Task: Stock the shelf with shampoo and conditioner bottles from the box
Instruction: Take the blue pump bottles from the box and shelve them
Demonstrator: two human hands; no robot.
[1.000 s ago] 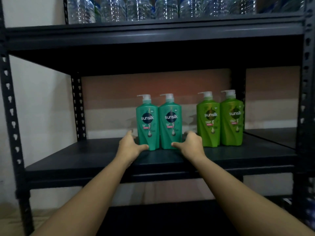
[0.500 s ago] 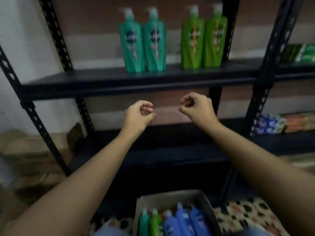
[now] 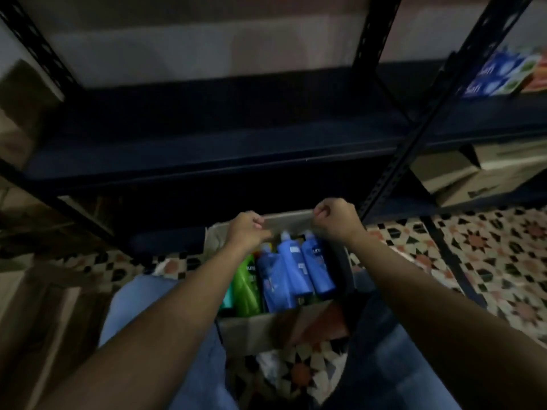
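Observation:
An open cardboard box [image 3: 248, 329] stands on the floor between my knees. Inside it are three blue bottles [image 3: 291, 270], a light green bottle [image 3: 247, 288] and a teal bottle [image 3: 227, 300], all leaning. My left hand [image 3: 247, 229] and my right hand [image 3: 337, 217] hover over the box's far edge, fingers curled, holding nothing. The left hand hides the tops of the green bottles. A dark, bare black shelf [image 3: 207, 149] runs across just beyond the box. The upper shelf with its bottles is out of view.
A black rack upright [image 3: 414, 137] slants down right of my right hand. Blue and green packs [image 3: 497, 75] sit on the neighbouring shelf, with cardboard cartons [image 3: 473, 173] below them. More cardboard [image 3: 26, 113] lies at the left. The floor [image 3: 488, 261] is patterned tile.
My view has swung down from the upper shelf to the box. Both hands left the teal bottles on the shelf and dropped, curled, to just above the box.

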